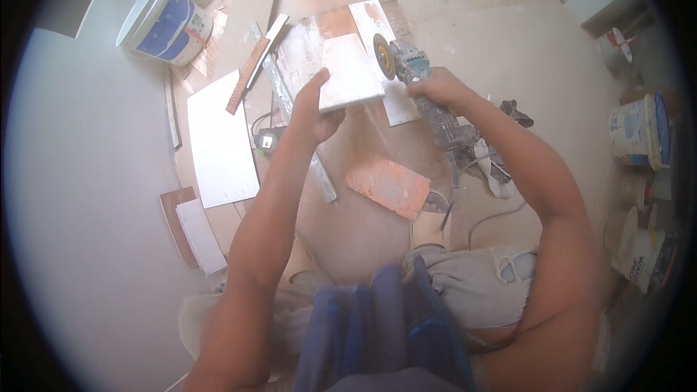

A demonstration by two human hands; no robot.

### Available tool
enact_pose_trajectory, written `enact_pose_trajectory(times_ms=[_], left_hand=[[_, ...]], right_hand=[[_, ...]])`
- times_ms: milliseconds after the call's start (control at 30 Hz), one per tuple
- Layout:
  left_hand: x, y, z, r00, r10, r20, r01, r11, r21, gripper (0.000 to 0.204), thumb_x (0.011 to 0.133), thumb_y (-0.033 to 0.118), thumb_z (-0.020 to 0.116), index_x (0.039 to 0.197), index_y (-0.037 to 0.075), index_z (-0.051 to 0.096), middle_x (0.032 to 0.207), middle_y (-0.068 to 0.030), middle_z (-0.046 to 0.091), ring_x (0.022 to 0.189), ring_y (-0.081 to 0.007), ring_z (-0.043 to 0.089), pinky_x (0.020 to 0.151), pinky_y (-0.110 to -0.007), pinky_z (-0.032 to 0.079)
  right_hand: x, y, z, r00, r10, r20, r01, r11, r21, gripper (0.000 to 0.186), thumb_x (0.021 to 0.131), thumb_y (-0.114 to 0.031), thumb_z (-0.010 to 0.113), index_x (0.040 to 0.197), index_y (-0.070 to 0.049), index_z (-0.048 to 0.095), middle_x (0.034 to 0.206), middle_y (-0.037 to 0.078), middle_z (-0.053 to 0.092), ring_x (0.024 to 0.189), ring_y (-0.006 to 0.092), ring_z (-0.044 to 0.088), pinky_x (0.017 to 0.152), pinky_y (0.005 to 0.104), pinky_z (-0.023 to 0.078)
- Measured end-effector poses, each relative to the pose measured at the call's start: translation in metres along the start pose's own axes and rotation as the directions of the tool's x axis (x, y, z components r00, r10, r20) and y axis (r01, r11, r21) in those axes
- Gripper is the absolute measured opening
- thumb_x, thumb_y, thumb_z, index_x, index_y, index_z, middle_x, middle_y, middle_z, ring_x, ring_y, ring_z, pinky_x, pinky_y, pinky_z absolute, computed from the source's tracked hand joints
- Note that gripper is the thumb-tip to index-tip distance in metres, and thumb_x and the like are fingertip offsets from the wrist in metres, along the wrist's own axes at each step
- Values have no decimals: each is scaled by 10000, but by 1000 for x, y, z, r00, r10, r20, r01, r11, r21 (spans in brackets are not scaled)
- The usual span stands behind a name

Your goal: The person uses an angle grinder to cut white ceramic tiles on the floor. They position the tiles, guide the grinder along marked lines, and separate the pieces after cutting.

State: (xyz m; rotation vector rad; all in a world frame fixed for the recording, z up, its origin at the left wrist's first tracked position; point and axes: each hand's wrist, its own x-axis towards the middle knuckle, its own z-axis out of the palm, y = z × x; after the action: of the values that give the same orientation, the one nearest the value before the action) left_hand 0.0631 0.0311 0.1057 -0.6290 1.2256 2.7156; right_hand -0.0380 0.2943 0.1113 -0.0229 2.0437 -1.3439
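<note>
While the left hand (317,105) clamps a white tile (351,72) tilted up off the floor, steadying it, the right hand (435,89) wraps the grinder (406,65), whose disc (382,56) is probably touching the tile's right edge.

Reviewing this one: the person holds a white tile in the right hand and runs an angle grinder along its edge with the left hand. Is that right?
Not quite: the hands are swapped. In the head view the left hand holds the white tile, and the right hand holds the angle grinder, its disc at the tile's right edge.
</note>
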Motion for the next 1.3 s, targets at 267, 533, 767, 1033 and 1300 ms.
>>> enact_pose_trajectory(times_ms=[267, 533, 767, 1033, 1300], left_hand=[[-20, -6, 10, 978, -186, -89, 175, 978, -116, 441, 1022, 270, 526, 1388, 35, 453, 1280, -121, 608, 1142, -250, 631, 913, -387, 547], [-21, -11, 12, 982, -179, -55, 172, 978, -119, 438, 1017, 240, 545, 1373, 4, 447, 1289, -136, 598, 1153, -247, 630, 983, -386, 544], [-15, -10, 13, 978, -194, -79, 189, 979, -75, 402, 1015, 237, 549, 1351, 27, 479, 1253, -116, 623, 1104, -234, 656, 892, -360, 578], [-15, -11, 20, 973, -165, -162, 169, 986, 11, 378, 1018, 356, 513, 1279, 84, 535, 1063, -54, 664, 809, -181, 651, 523, -305, 431], [-15, -6, 19, 970, -170, -173, 174, 985, 7, 384, 1006, 362, 528, 1305, 121, 527, 1139, -33, 645, 932, -173, 631, 634, -323, 446]], right_hand=[[42, 13, 12, 1000, 13, -2, -14, 981, -191, 582, 673, -253, 819, 1100, 111, 664, 1012, 214, 686, 889, 280, 654, 756, 374, 515], [33, 2, 13, 1000, -25, -13, 21, 965, -261, 589, 668, -269, 819, 1097, 106, 670, 1030, 225, 692, 909, 284, 667, 771, 383, 517], [26, 15, 9, 998, -38, -57, 20, 961, -277, 407, 692, -213, 783, 976, 59, 675, 906, 140, 675, 792, 228, 636, 708, 364, 500], [-14, -3, 9, 998, -56, -30, 44, 946, -320, 378, 677, -231, 783, 931, 27, 677, 831, 119, 663, 744, 221, 628, 705, 360, 493], [-45, -11, 10, 994, -104, -28, 85, 914, -396, 583, 642, -306, 787, 1096, 30, 640, 975, 210, 697, 917, 339, 675, 826, 390, 520]])
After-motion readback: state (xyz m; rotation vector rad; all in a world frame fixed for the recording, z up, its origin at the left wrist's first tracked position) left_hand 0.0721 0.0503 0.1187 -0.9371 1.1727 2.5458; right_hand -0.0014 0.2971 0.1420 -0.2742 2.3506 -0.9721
